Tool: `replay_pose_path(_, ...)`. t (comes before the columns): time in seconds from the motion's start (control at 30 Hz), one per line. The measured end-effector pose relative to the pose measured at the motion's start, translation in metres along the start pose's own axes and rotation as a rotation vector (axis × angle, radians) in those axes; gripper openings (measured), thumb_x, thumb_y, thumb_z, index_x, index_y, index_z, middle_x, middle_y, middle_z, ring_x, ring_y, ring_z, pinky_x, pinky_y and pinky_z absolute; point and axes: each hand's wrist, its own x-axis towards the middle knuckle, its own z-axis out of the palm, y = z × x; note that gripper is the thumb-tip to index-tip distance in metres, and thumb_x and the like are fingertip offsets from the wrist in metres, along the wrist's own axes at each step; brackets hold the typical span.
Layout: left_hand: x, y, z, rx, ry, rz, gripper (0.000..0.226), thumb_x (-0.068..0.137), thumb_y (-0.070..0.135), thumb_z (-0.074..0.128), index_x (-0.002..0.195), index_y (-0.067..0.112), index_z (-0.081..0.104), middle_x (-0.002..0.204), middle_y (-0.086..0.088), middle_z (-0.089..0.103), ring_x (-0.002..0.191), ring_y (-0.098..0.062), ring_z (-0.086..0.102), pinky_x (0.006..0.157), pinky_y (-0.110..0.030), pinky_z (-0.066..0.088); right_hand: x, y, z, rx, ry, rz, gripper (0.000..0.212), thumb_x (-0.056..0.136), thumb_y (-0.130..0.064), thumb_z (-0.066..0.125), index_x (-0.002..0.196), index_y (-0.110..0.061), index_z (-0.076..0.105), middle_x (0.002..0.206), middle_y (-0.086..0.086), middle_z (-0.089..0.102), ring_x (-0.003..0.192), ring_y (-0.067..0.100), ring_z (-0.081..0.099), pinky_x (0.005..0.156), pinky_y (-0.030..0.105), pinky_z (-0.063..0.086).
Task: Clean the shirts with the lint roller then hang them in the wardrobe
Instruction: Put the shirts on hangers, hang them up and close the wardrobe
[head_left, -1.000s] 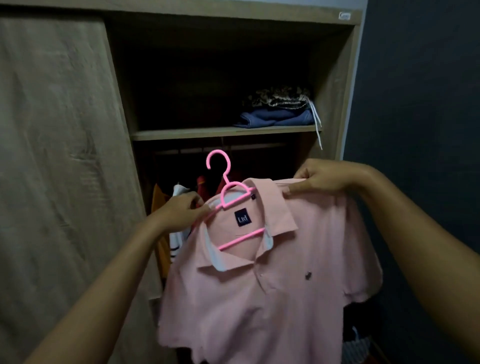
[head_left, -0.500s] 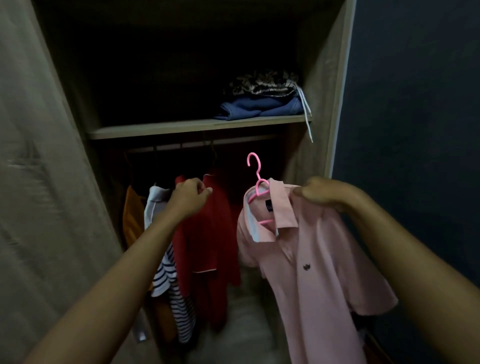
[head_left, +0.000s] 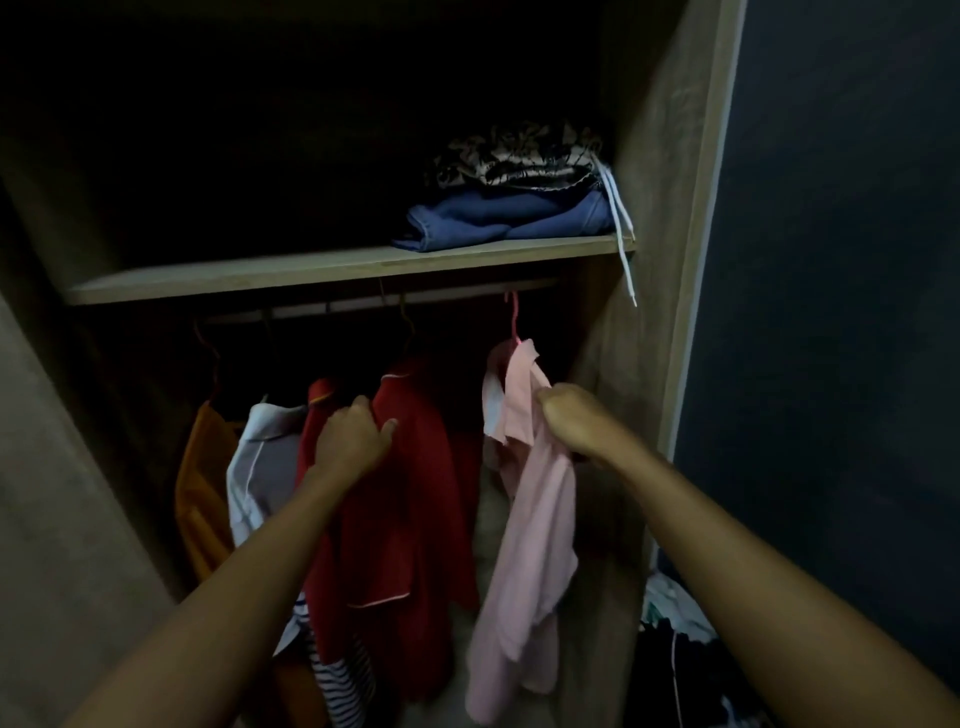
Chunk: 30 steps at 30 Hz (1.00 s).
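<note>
Head camera shows your right hand (head_left: 571, 421) gripping the pink shirt (head_left: 535, 519), whose pink hanger (head_left: 513, 318) looks hooked on the rail (head_left: 441, 300), while your left hand (head_left: 353, 441) holds the red top (head_left: 415, 519) aside, so let go gently and check the hook sits firm.

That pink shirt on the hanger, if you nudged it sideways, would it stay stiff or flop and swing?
Probably floppy: the pink shirt sags in loose folds below where the right hand grips it. Likely light, since a thin pink hanger carries it. It would probably swing, hanging from that one hook.
</note>
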Motion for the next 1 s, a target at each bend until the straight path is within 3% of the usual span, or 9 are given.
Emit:
replay_pose_path(0.13, 0.008, 0.009, 0.01, 0.033, -0.011, 0.011, 0.031, 0.091, 0.05, 0.061, 0.093, 0.019, 0.064, 0.102, -0.014, 0.069, 0.098, -0.037, 0.066, 0.078, -0.039, 0.051, 0.028, -0.002, 0.006, -0.012, 0.065, -0.066, 0.043, 0.102, -0.027, 0.036, 0.119, 0.006, 0.058, 0.117, 0.025, 0.059, 0.096, 0.032, 0.057, 0.075, 0.03, 0.036)
replay_pose_path(0.3, 0.006, 0.031, 0.023, 0.04, -0.033, 0.064, 0.033, 0.092, 0.047, 0.06, 0.095, 0.015, 0.07, 0.097, -0.014, 0.071, 0.095, -0.037, 0.068, 0.08, -0.04, 0.055, 0.053, 0.005, 0.015, -0.01, 0.076, -0.08, 0.041, 0.103, -0.024, 0.035, 0.119, 0.008, 0.057, 0.128, 0.03, 0.057, 0.117, 0.041, 0.055, 0.085, 0.033, 0.041)
replay_pose_path(0.53, 0.002, 0.048, 0.029, 0.06, -0.045, 0.037, 0.04, 0.092, 0.047, 0.061, 0.103, 0.01, 0.068, 0.107, -0.017, 0.066, 0.101, -0.038, 0.065, 0.086, -0.043, 0.055, 0.071, 0.012, 0.026, 0.001, 0.127, -0.087, 0.04, 0.102, -0.029, 0.036, 0.116, 0.003, 0.055, 0.122, 0.028, 0.059, 0.108, 0.044, 0.059, 0.091, 0.042, 0.05)
replay_pose_path(0.63, 0.002, 0.049, 0.031, 0.062, -0.055, 0.03, 0.041, 0.091, 0.048, 0.061, 0.103, 0.01, 0.067, 0.107, -0.016, 0.065, 0.1, -0.037, 0.066, 0.086, -0.045, 0.056, 0.078, 0.013, 0.026, -0.062, 0.052, -0.084, 0.039, 0.103, -0.023, 0.034, 0.121, 0.004, 0.056, 0.124, 0.028, 0.058, 0.113, 0.043, 0.057, 0.097, 0.047, 0.048)
replay_pose_path(0.7, 0.0, 0.049, 0.033, 0.074, -0.06, 0.027, 0.042, 0.091, 0.048, 0.061, 0.105, 0.009, 0.066, 0.11, -0.018, 0.065, 0.102, -0.038, 0.065, 0.088, -0.044, 0.055, 0.082, 0.017, 0.027, -0.132, 0.028, -0.074, 0.04, 0.104, -0.019, 0.035, 0.125, 0.007, 0.056, 0.13, 0.031, 0.055, 0.119, 0.044, 0.055, 0.1, 0.044, 0.046)
replay_pose_path(0.87, -0.001, 0.047, 0.033, 0.094, -0.051, 0.044, 0.043, 0.091, 0.051, 0.058, 0.104, 0.011, 0.065, 0.111, -0.017, 0.065, 0.102, -0.038, 0.064, 0.087, -0.045, 0.055, 0.09, 0.029, 0.034, -0.141, 0.076, -0.044, 0.047, 0.098, -0.031, 0.049, 0.128, 0.005, 0.049, 0.13, 0.028, 0.057, 0.116, 0.043, 0.058, 0.092, 0.038, 0.048)
replay_pose_path(1.0, -0.013, 0.041, 0.029, 0.035, 0.036, 0.098, 0.044, 0.092, 0.057, 0.056, 0.099, 0.014, 0.065, 0.102, -0.014, 0.068, 0.097, -0.037, 0.066, 0.083, -0.044, 0.055, 0.082, 0.026, 0.031, -0.108, 0.223, -0.185, 0.051, 0.092, -0.03, 0.062, 0.132, -0.003, 0.046, 0.131, 0.022, 0.056, 0.118, 0.038, 0.057, 0.093, 0.035, 0.046)
